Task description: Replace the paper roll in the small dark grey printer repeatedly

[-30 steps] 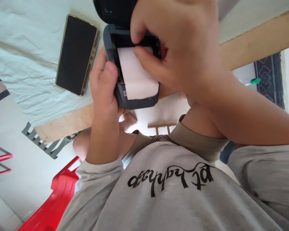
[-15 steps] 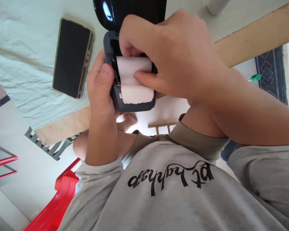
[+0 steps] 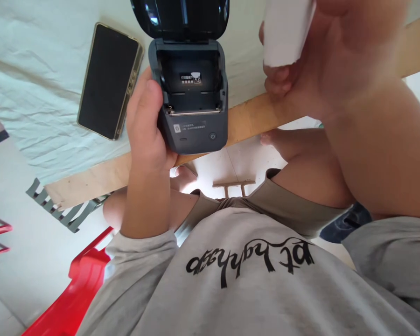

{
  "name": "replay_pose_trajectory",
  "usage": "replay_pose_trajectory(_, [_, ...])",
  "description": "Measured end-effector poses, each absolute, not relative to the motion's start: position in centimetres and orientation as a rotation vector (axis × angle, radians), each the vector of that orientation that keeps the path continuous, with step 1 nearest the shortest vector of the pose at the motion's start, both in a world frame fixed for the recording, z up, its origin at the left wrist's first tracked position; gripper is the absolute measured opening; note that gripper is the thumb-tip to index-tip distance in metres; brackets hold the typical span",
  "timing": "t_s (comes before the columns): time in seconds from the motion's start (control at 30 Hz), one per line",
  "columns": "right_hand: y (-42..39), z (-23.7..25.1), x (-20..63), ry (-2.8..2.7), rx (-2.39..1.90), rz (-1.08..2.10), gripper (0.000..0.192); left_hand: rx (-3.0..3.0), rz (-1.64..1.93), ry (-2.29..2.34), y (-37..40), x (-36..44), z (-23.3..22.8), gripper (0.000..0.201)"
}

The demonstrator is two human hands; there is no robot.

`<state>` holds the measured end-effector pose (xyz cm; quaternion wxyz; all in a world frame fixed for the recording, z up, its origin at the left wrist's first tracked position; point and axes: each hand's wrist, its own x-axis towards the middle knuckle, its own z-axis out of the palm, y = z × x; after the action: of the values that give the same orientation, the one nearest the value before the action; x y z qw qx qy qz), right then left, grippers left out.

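Note:
A small dark label printer (image 3: 196, 133) rests in my left hand (image 3: 145, 123), whose fingers wrap round its left side. The printer's glossy black lid (image 3: 185, 18) is swung up, and the paper bay (image 3: 189, 88) inside holds no roll; a small printed sticker shows on its floor. To the right, my right hand (image 3: 315, 70) is closed on a white paper roll (image 3: 287, 32), apart from the printer. Part of that hand is blurred and cut off by the top edge. A phone (image 3: 110, 81) with a dark screen lies left of the printer.
A pale green cloth (image 3: 56, 112) covers the table, which has a bare wooden edge (image 3: 94, 184) nearest me. My legs are below that edge. A red plastic object (image 3: 80, 284) stands at lower left, near a grey-green slatted piece (image 3: 66, 212).
My right hand has lifted the paper roll out of the printer and carried it up and to the right. My left hand still holds the printer in nearly the same place.

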<state>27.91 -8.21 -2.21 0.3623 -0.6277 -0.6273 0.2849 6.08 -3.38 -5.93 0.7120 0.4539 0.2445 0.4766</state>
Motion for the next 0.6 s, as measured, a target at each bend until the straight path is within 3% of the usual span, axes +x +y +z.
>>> replay_pose_trajectory(0.27, [-9.4,-3.0,27.5,-1.741,-1.613,0.455,0.03,1.055,1.003,0.572,-3.1,5.7,-6.1,0.032])
replay_pose_trajectory(0.53, [-8.8,-3.6,28.4,-1.93,-1.676,0.222,0.035,1.072,1.046,0.567,-2.7,5.9,-7.1,0.037])
replay_pose_trajectory(0.6, [-8.6,-3.8,28.4,-1.923,-1.703,0.238,0.045,1.07,1.047,0.568,-2.6,5.8,-7.5,0.041])
